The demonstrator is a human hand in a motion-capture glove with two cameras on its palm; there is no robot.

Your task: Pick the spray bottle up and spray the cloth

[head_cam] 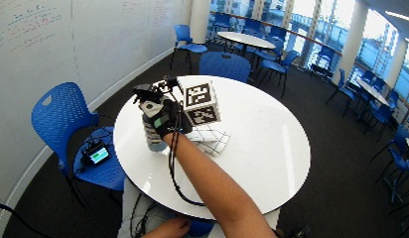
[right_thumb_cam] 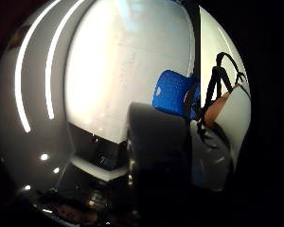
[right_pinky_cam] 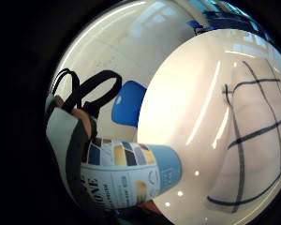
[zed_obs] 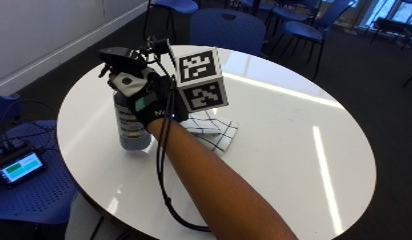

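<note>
A spray bottle [zed_obs: 131,127] with a black trigger head and a patterned label stands upright near the left side of the round white table [zed_obs: 292,130]. My gloved right hand [zed_obs: 151,102] grips it around the neck, just under the head. I cannot tell whether its base touches the table. A folded white cloth [zed_obs: 218,134] with dark grid lines lies on the table just right of the bottle, partly hidden by my forearm. In the little finger side palm view the label [right_pinky_cam: 131,173] is close to the palm and the cloth [right_pinky_cam: 253,140] lies beyond it.
Blue chairs [zed_obs: 226,25] stand behind the table. Another blue chair at the left carries a small device with a green screen [zed_obs: 19,167]. The table's right half [head_cam: 264,129] is bare white surface. A white wall [head_cam: 59,44] runs along the left.
</note>
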